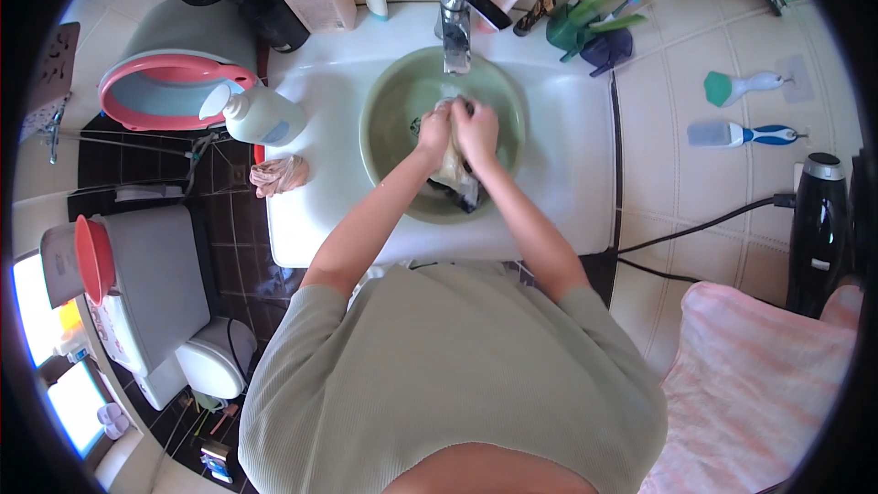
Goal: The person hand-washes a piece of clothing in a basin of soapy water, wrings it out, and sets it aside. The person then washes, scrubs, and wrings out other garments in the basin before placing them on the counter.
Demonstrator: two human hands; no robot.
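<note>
- The left hand [433, 133] and right hand [476, 133] are squeezing a pale cloth [453, 170]; a loose grip could be letting it slip.
- The cloth is hanging inside the green basin [388, 119]; hard tugging could be tipping the basin.
- The tap [455, 32] is sticking out above; lifting fast could be bumping knuckles.
- The pump bottle [270, 119] is standing leftward; a swinging arm could be toppling it.

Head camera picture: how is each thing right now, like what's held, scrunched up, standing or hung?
Left hand: closed on the pale cloth
Right hand: closed on the pale cloth
Pale cloth: bunched up, held
Green basin: in the sink
Faucet: above the basin; can't tell if running
Pump bottle: standing
Pinkish bundle: crumpled
Pink-and-white towel: spread out
</note>
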